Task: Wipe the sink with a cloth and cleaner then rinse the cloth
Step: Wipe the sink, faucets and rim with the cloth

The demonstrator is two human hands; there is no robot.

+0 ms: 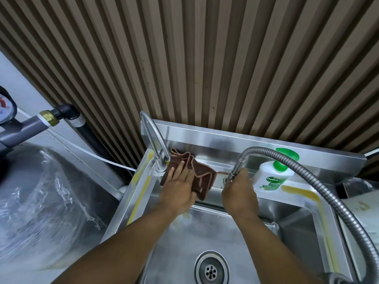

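So the left hand point(180, 185) lies flat with fingers spread, pressing the brown cloth point(202, 177) onto the back ledge of the sink point(141, 187). It's tight there: the tap point(152, 140) base sits just beside the cloth's left edge, and the cloth's near edge droops over the ledge into the basin. The right hand point(239, 189) curls round the lower end of the metal hose point(307, 177), with the Dettol bottle point(268, 177) just beside it. The basin around the drain point(211, 270) is open.

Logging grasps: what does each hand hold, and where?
The right hand grips the flexible metal hose at its base fitting. The left hand holds nothing; straight fingers press the brown cloth on the steel sink's ledge.
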